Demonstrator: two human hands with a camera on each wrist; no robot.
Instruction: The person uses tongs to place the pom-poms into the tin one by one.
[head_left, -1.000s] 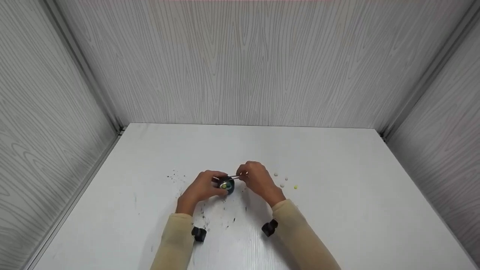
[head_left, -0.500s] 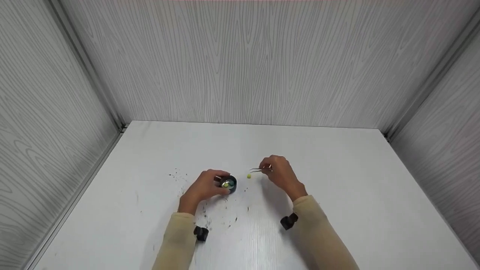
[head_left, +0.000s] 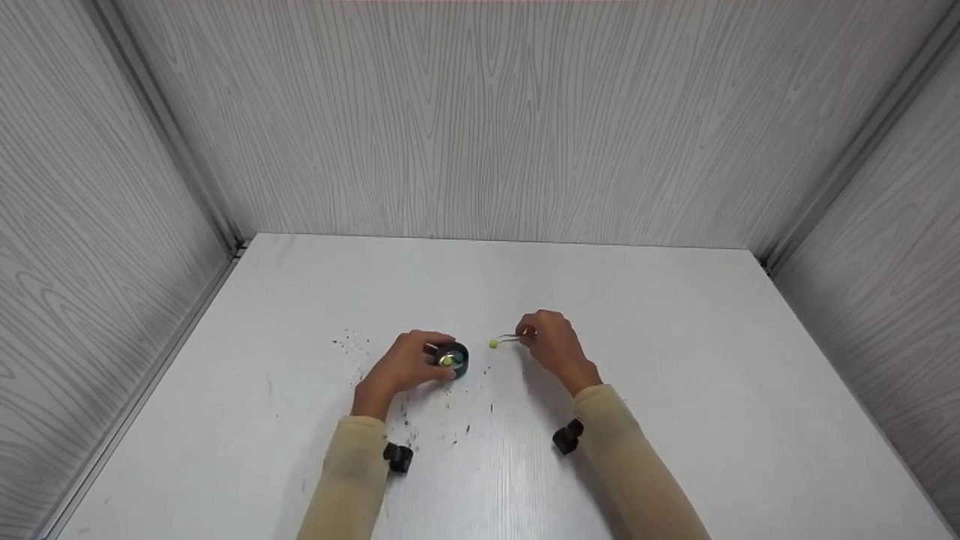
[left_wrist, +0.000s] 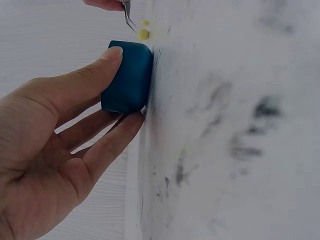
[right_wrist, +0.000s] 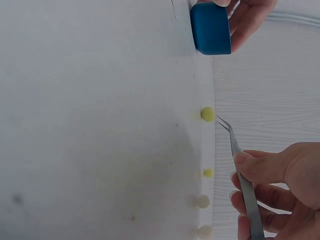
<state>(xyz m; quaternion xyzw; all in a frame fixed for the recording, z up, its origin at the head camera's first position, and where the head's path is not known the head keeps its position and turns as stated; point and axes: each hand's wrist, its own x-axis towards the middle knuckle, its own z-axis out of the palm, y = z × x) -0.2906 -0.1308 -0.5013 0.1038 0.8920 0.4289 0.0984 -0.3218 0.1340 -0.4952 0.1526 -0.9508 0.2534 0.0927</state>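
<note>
My left hand grips a small blue cup between thumb and fingers, its base on the table. Inside the cup, the head view shows something yellow. Bent-tip metal tweezers are pinched in my right hand, to the right of the cup. Their slightly parted tips stand close beside a yellow ball lying on the table; whether they touch it I cannot tell.
A smaller yellow ball and two whitish balls lie beyond the first ball in the right wrist view. Dark specks and smudges mark the white table. Grey wood-grain walls enclose its back and sides.
My right hand has moved right from over the cup, then slightly left, bringing the tweezer tips to the yellow ball. The whitish balls are now hidden in the head view. The left hand stays put.
</note>
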